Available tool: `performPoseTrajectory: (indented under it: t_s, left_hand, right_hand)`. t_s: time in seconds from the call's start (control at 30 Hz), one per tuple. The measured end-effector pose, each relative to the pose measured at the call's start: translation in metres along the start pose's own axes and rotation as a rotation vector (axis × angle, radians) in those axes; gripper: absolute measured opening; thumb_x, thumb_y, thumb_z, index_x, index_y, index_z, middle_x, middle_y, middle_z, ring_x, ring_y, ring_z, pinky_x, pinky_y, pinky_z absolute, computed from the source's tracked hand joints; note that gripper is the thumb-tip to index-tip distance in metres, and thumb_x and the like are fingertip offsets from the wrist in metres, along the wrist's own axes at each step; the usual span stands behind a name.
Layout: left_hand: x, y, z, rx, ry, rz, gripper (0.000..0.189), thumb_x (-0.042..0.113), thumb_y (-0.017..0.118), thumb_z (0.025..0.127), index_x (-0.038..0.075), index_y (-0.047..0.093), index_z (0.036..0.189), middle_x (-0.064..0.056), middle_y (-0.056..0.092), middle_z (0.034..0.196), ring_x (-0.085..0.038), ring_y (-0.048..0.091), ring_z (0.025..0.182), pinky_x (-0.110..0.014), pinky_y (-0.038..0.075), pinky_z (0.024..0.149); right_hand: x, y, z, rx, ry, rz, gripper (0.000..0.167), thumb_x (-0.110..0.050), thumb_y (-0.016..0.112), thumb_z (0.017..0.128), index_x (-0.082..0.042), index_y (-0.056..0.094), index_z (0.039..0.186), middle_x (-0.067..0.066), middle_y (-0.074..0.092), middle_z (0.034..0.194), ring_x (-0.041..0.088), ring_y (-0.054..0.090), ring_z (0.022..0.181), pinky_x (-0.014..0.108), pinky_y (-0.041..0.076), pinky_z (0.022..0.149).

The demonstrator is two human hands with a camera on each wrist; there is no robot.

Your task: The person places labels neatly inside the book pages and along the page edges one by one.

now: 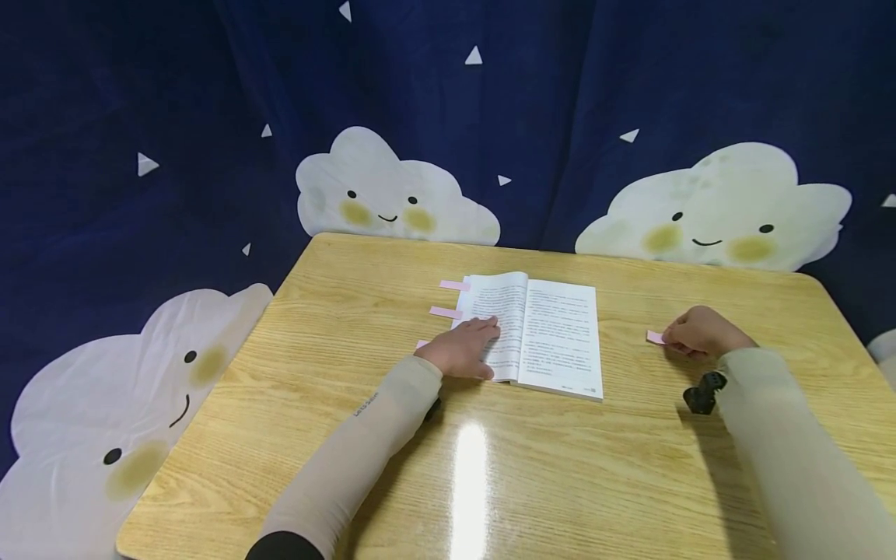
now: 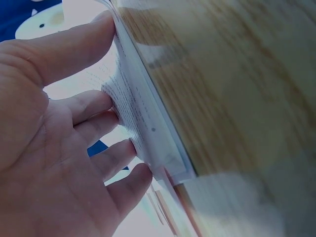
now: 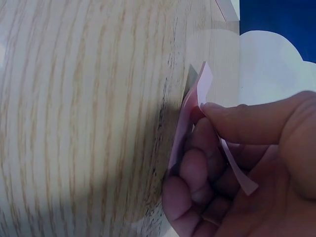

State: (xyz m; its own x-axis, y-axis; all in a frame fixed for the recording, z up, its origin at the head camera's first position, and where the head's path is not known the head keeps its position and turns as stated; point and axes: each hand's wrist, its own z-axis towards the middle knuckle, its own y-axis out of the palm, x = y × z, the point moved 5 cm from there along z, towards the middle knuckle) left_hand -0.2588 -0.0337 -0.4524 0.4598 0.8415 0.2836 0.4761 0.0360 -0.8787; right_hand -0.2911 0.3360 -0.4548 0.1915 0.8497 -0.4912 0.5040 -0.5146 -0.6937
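An open book (image 1: pixel 562 334) with printed pages lies on the wooden table. My left hand (image 1: pixel 458 350) rests on its left page, fingers spread; in the left wrist view the fingertips (image 2: pixel 140 173) touch the paper near its edge. Pink paper tabs (image 1: pixel 445 313) stick out from the book's left side, one partly hidden by that hand. To the right of the book, my right hand (image 1: pixel 707 333) pinches a thin pink sticky strip (image 3: pixel 241 174) between thumb and finger. Against its curled fingers is a thicker pink piece, seemingly a sticky-note pad (image 3: pixel 180 129), near the tabletop.
The wooden table (image 1: pixel 616 482) has rounded corners and a bright light reflection in front of the book. Behind it hangs a dark blue curtain (image 1: pixel 546 101) printed with white clouds and triangles. A small black device (image 1: pixel 703 393) is on the right wrist.
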Motion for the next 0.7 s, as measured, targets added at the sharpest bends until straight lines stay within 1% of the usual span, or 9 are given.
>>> performPoseTrajectory:
  t_s: [0.17,0.37,0.57,0.7]
  left_hand:
    - [-0.0003,0.0006,0.001,0.002,-0.003,0.006,0.08,0.036,0.069,0.092,0.014,0.028,0.157,-0.001,0.013,0.169,-0.025,0.016,0.156,-0.035,0.016,0.129]
    - [-0.0009,0.0015,0.0017,0.005,-0.002,0.001,0.079,0.036,0.069,0.092,0.014,0.029,0.157,-0.001,0.014,0.169,-0.025,0.016,0.156,-0.035,0.016,0.129]
    - [-0.0012,0.001,0.0009,0.001,-0.002,-0.012,0.079,0.035,0.069,0.093,0.015,0.029,0.157,0.0,0.013,0.169,-0.026,0.016,0.156,-0.036,0.017,0.128]
    - [-0.0015,0.0013,0.0007,0.0,-0.007,-0.014,0.079,0.036,0.069,0.093,0.016,0.029,0.157,0.0,0.013,0.169,-0.026,0.015,0.156,-0.037,0.018,0.128]
  right_hand:
    - [0.0003,-0.0007,-0.0014,0.0,-0.001,0.017,0.026,-0.014,0.053,0.094,0.008,0.068,0.097,-0.004,0.057,0.063,0.011,0.049,0.057,0.026,0.043,0.053]
    - [-0.0005,0.0004,-0.0025,0.004,-0.009,0.016,0.024,-0.012,0.052,0.094,0.007,0.067,0.093,-0.005,0.053,0.058,0.009,0.046,0.053,0.024,0.041,0.051]
    - [0.0008,0.0002,-0.0014,0.006,-0.002,0.023,0.026,-0.012,0.052,0.094,0.009,0.066,0.098,-0.005,0.054,0.059,0.009,0.047,0.055,0.024,0.042,0.051]
    - [0.0022,0.0001,0.0004,0.009,-0.011,0.012,0.025,-0.013,0.053,0.094,0.007,0.067,0.094,-0.005,0.053,0.058,0.009,0.044,0.052,0.024,0.04,0.05]
